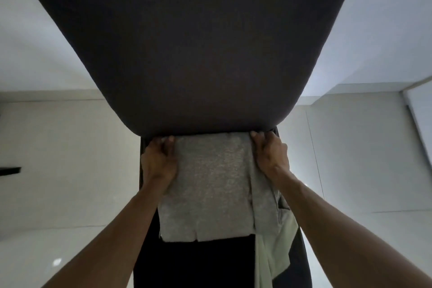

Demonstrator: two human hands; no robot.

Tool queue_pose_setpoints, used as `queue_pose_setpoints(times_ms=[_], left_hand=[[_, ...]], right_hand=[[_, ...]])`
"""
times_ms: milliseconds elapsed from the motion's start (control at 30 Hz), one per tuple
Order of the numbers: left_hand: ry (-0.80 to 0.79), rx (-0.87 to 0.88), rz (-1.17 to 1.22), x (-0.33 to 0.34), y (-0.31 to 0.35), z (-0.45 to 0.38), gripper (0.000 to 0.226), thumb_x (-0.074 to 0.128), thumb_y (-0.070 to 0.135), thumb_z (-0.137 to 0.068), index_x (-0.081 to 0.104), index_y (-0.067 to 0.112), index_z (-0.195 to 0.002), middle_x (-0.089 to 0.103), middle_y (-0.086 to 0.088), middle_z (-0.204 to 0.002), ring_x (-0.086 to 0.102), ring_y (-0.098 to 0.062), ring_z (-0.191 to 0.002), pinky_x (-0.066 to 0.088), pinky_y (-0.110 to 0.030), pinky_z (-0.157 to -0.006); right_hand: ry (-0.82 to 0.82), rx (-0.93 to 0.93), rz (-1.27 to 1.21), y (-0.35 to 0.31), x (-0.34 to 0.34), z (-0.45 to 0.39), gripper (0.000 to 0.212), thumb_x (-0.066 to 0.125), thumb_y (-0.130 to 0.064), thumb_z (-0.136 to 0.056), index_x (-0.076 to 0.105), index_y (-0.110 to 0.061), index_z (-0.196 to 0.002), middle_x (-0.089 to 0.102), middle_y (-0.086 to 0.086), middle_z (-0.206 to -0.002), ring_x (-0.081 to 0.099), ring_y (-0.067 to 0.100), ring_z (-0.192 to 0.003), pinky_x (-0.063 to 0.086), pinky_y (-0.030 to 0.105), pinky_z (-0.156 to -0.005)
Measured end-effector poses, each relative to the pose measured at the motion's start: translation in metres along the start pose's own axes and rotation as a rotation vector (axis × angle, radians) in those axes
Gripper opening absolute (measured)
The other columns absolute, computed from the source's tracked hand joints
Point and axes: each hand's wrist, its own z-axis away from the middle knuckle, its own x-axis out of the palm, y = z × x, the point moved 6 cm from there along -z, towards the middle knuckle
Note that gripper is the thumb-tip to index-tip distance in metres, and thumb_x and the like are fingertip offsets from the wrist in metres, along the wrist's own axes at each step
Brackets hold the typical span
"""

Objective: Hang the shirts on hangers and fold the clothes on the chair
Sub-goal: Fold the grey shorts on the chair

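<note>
Left hand (159,161) and right hand (271,155) are gripping, fingers curled, opposite edges of the folded grey knit garment (208,184) lying on the dark upholstered chair (198,42).

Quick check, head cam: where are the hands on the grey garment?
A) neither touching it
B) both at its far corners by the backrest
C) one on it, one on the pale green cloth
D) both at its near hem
B: the left hand and right hand each grip a far corner of the folded grey garment, just below the chair backrest.
</note>
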Motion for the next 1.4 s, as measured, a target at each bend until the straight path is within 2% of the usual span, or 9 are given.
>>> queue_pose_setpoints(times_ms=[133, 267, 500, 800, 900, 1000, 1133, 1267, 1400], left_hand=[[-0.07, -0.133, -0.008, -0.005, -0.017, 0.01, 0.059, 0.036, 0.063, -0.098, 0.046, 0.019, -0.136, 0.06, -0.007, -0.122, 0.055, -0.035, -0.118, 0.038, -0.036, -0.087], [-0.045, -0.251, -0.005, -0.022, -0.047, 0.056, 0.058, 0.035, 0.074, -0.091, 0.049, 0.021, -0.111, 0.06, -0.001, -0.099, 0.058, -0.029, -0.094, 0.045, -0.04, -0.08], [0.044, -0.22, -0.06, -0.014, -0.063, 0.144, 0.063, 0.022, 0.065, -0.096, 0.049, 0.009, -0.091, 0.056, -0.004, -0.08, 0.055, -0.03, -0.079, 0.04, -0.039, -0.069], [0.133, -0.195, -0.06, -0.014, -0.088, 0.12, 0.068, 0.028, 0.058, -0.1, 0.057, -0.003, -0.089, 0.064, -0.027, -0.097, 0.06, -0.044, -0.096, 0.044, -0.045, -0.08], [0.175, -0.296, -0.091, -0.017, -0.092, 0.13, 0.056, 0.032, 0.055, -0.102, 0.053, 0.003, -0.104, 0.061, -0.026, -0.111, 0.056, -0.044, -0.108, 0.042, -0.045, -0.085], [0.317, 0.09, -0.224, -0.029, -0.057, 0.135, 0.046, 0.035, 0.043, -0.102, 0.053, 0.003, -0.116, 0.056, -0.021, -0.12, 0.049, -0.04, -0.114, 0.041, -0.051, -0.094], [0.12, 0.641, -0.287, 0.016, -0.008, 0.134, 0.044, 0.032, 0.028, -0.104, 0.05, 0.006, -0.137, 0.049, -0.013, -0.146, 0.041, -0.028, -0.137, 0.036, -0.05, -0.112], [-0.136, 0.544, -0.589, 0.052, -0.033, 0.111, 0.064, 0.009, 0.051, -0.103, 0.006, 0.022, -0.16, 0.003, -0.002, -0.168, 0.002, -0.02, -0.154, 0.013, -0.054, -0.122], [-0.146, 0.421, -0.668, 0.053, -0.063, 0.102, 0.069, 0.004, 0.06, -0.099, -0.019, 0.03, -0.156, -0.02, 0.003, -0.165, -0.019, -0.017, -0.152, -0.002, -0.058, -0.121]], right_hand=[[-0.075, 0.11, 0.114, 0.013, -0.004, 0.012, 0.06, 0.035, -0.071, -0.095, 0.056, -0.016, -0.109, 0.064, 0.011, -0.102, 0.058, 0.033, -0.09, 0.041, 0.037, -0.074], [-0.078, 0.194, 0.166, 0.038, -0.017, 0.074, 0.062, 0.033, -0.082, -0.087, 0.044, -0.025, -0.109, 0.06, 0.002, -0.093, 0.061, 0.026, -0.082, 0.052, 0.043, -0.077], [0.14, 0.208, -0.02, 0.061, -0.003, 0.145, 0.036, 0.03, -0.066, -0.098, 0.041, -0.031, -0.096, 0.062, -0.003, -0.092, 0.062, 0.023, -0.084, 0.053, 0.044, -0.077], [0.152, 0.128, 0.051, 0.097, -0.023, 0.116, 0.037, 0.03, -0.05, -0.106, 0.047, -0.018, -0.096, 0.057, -0.002, -0.076, 0.062, 0.029, -0.077, 0.046, 0.038, -0.066], [0.208, 0.13, 0.234, 0.09, -0.024, 0.119, 0.032, 0.026, -0.045, -0.107, 0.046, -0.019, -0.102, 0.06, 0.003, -0.094, 0.058, 0.025, -0.083, 0.044, 0.04, -0.07], [0.283, -0.13, 0.253, 0.055, -0.02, 0.126, 0.03, 0.034, -0.033, -0.106, 0.054, -0.019, -0.123, 0.054, 0.005, -0.127, 0.052, 0.025, -0.113, 0.047, 0.043, -0.09], [0.039, -0.516, 0.242, -0.002, 0.031, 0.138, 0.055, 0.021, -0.041, -0.106, 0.033, -0.02, -0.155, 0.028, 0.006, -0.164, 0.024, 0.024, -0.151, 0.026, 0.043, -0.121], [-0.194, -0.435, 0.364, 0.007, 0.067, 0.128, 0.061, 0.0, -0.059, -0.099, -0.014, -0.041, -0.156, -0.024, -0.018, -0.163, -0.024, 0.006, -0.15, -0.003, 0.044, -0.125], [-0.209, -0.366, 0.469, 0.032, 0.069, 0.12, 0.064, 0.012, -0.057, -0.103, -0.029, -0.043, -0.15, -0.037, -0.018, -0.158, -0.034, 0.008, -0.146, -0.011, 0.045, -0.124]])
